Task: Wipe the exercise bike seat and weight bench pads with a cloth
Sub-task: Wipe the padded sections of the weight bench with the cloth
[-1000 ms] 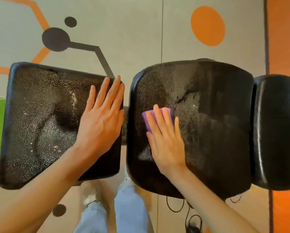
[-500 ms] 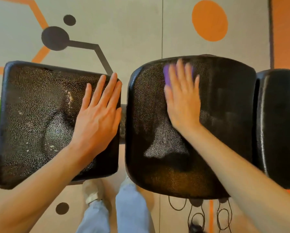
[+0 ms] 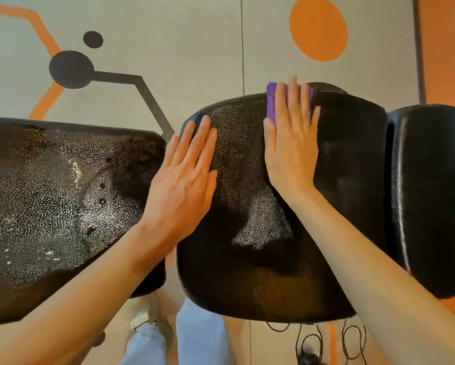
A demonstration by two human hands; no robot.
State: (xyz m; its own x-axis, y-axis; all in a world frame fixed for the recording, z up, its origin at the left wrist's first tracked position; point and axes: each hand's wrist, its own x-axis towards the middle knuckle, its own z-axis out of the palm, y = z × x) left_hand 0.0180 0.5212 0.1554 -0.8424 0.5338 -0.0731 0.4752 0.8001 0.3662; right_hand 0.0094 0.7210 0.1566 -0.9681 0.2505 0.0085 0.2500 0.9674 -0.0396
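Cloth (image 3: 271,104) lies under flat right hand (image 3: 290,151); left hand (image 3: 184,185) flat, empty.

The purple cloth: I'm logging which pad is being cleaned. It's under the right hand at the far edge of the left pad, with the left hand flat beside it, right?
Not quite. The head view shows the purple cloth under the right hand at the far edge of the middle pad, not the left pad. The left hand does lie flat beside it.
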